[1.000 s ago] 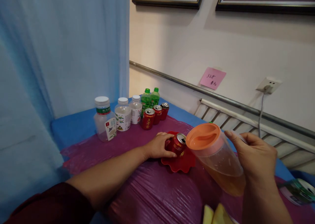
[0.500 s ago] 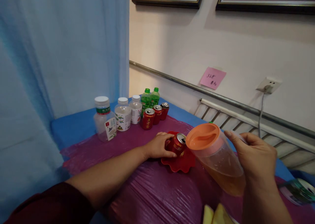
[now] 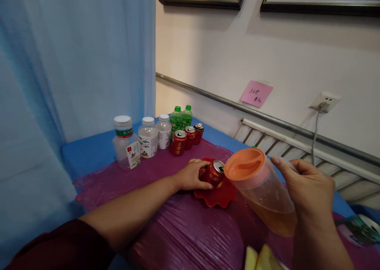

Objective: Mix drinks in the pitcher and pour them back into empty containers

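Note:
My left hand (image 3: pixel 194 175) is wrapped round a red can (image 3: pixel 214 173), which leans slightly to the right over a scalloped red mat (image 3: pixel 218 196). The can's opened top shows. My right hand (image 3: pixel 311 183) grips the handle of a clear pitcher (image 3: pixel 271 204) with an orange lid (image 3: pixel 246 164). The pitcher is tilted left, its lid close beside the can's top. Brownish liquid lies in its lower part. No stream between pitcher and can can be made out.
Behind stand several clear bottles with white caps (image 3: pixel 147 139), two green bottles (image 3: pixel 176 119) and three red cans (image 3: pixel 178 144). Yellow pieces (image 3: pixel 263 259) lie at the front edge, a green can (image 3: pixel 360 230) at the right. A radiator (image 3: pixel 276 147) lines the wall.

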Available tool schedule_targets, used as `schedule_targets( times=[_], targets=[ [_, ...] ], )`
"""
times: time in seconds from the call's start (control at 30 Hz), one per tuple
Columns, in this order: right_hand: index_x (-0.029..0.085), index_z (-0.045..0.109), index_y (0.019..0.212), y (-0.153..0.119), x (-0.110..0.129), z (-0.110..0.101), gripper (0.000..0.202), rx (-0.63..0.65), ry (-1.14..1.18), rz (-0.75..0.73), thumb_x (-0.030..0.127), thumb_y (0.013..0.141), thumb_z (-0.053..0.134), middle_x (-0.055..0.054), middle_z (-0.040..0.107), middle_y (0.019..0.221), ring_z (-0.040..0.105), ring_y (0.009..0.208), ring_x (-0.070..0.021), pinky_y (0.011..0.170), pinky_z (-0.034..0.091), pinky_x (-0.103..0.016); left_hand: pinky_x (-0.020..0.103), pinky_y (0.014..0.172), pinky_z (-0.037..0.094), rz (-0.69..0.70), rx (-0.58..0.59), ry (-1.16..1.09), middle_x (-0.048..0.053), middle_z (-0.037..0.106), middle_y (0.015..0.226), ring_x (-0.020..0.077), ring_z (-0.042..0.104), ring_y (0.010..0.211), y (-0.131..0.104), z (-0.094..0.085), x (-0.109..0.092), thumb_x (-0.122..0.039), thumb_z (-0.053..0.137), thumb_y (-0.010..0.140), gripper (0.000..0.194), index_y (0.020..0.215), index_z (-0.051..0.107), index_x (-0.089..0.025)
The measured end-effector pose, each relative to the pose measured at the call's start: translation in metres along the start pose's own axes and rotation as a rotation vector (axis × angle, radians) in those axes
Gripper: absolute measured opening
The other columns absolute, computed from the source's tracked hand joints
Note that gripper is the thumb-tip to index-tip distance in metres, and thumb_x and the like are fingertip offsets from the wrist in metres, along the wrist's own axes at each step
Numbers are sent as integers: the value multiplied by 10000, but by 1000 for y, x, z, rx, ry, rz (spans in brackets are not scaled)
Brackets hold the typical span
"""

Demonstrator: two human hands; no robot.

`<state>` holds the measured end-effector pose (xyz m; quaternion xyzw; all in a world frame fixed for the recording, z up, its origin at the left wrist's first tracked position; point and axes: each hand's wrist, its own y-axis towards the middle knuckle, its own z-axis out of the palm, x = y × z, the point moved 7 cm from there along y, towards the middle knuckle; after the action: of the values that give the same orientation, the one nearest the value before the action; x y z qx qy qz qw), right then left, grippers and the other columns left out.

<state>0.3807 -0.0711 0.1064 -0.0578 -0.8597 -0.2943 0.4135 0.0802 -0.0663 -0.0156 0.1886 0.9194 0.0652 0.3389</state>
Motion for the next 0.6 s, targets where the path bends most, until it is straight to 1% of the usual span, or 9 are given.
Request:
schedule_targets(
  times=[0.1, 0.37, 0.6],
  targets=[
    [198, 617, 574, -1, 2, 0, 494, 2, 4, -12, 662, 677, 749, 52, 374, 524, 361, 532, -120, 492, 269, -274, 458, 1084, 385, 2, 2, -2, 96, 692, 1292, 347, 611, 1189, 0, 0, 0, -589, 849, 639, 823, 1342, 611, -231],
    [194, 631, 594, -2, 4, -1, 475, 0, -8, -11, 643, 694, 747, 53, 381, 528, 366, 541, -118, 505, 278, -271, 459, 1089, 377, 7, 5, -5, 95, 689, 1307, 345, 609, 1195, 1, 0, 0, -584, 848, 645, 819, 1346, 605, -236],
    [195, 636, 600, -1, 3, -1, 506, 2, -26, -8, 684, 683, 735, 55, 381, 526, 352, 540, -117, 502, 275, -271, 456, 1082, 376, 5, 14, 1, 94, 689, 1305, 337, 609, 1191, 1, 2, 2, -570, 853, 648, 816, 1351, 604, -238]
  ],
)
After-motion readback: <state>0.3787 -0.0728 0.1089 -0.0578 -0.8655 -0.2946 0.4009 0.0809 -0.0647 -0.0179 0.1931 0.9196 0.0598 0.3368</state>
